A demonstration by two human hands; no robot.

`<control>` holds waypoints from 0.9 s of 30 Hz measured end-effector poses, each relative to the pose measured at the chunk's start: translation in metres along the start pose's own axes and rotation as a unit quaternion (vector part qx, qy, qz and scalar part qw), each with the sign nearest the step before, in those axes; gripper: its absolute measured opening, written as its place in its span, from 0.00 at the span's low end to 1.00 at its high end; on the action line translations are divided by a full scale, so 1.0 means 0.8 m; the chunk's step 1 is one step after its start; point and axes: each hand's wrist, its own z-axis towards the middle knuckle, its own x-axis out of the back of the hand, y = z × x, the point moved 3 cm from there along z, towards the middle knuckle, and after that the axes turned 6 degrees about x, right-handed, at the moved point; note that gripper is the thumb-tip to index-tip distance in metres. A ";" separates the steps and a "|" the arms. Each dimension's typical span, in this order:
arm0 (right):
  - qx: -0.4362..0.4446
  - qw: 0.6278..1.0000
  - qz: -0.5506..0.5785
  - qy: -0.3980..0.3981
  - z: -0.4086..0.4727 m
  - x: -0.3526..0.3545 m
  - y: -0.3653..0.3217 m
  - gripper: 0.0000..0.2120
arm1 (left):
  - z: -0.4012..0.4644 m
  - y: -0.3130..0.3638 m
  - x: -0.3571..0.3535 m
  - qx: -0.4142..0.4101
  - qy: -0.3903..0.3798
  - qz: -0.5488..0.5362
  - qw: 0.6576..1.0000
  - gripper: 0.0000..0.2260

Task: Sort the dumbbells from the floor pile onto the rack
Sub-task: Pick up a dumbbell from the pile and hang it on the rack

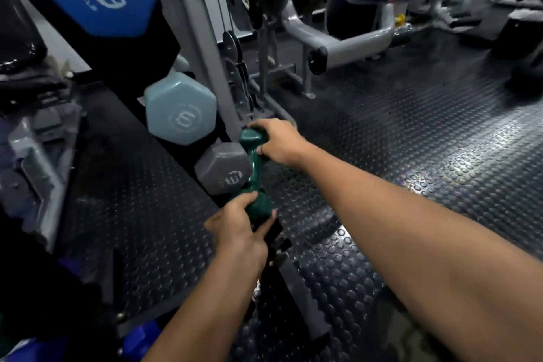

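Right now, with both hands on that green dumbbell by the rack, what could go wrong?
1. The right hand and left hand hold the green dumbbell only by its ends, so it may slip onto the floor.
2. It sits tight against the grey dumbbell, so fingers might get pinched there.
3. Nudging the grey one may shift the pale blue dumbbell above.

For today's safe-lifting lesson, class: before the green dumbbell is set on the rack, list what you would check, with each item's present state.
1. Right hand grips the green dumbbell at its far head: ok.
2. Left hand grips its near head: ok.
3. Dumbbell is off the floor: ok.
4. Grey dumbbell beside it sits on the rack: ok.
5. Free slot under the green dumbbell: cannot tell, hidden.
6. Fingers clear of the rack rail: cannot tell.
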 end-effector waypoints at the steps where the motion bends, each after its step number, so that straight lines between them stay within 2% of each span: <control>1: 0.006 1.000 -0.002 -0.004 0.004 -0.002 -0.001 0.29 | -0.002 0.000 -0.002 0.003 0.005 -0.009 1.000 0.26; 4: 0.013 1.000 -0.001 -0.008 0.014 -0.009 -0.001 0.30 | -0.006 0.001 -0.008 0.014 0.006 -0.036 0.999 0.21; 12: 0.009 0.999 0.035 0.005 0.020 -0.020 0.010 0.31 | 0.001 0.003 0.003 0.030 -0.018 -0.009 0.999 0.22; 18: -0.033 0.996 0.073 0.044 0.032 -0.046 -0.003 0.24 | 0.001 0.001 0.002 0.052 -0.051 -0.022 0.997 0.18; 21: -0.038 0.996 0.082 0.010 0.038 -0.067 -0.018 0.16 | 0.004 -0.002 0.004 0.057 -0.051 -0.020 0.997 0.16; 27: -0.025 0.998 0.056 -0.010 0.031 -0.068 -0.012 0.15 | 0.010 -0.001 0.015 0.068 -0.065 0.058 0.994 0.16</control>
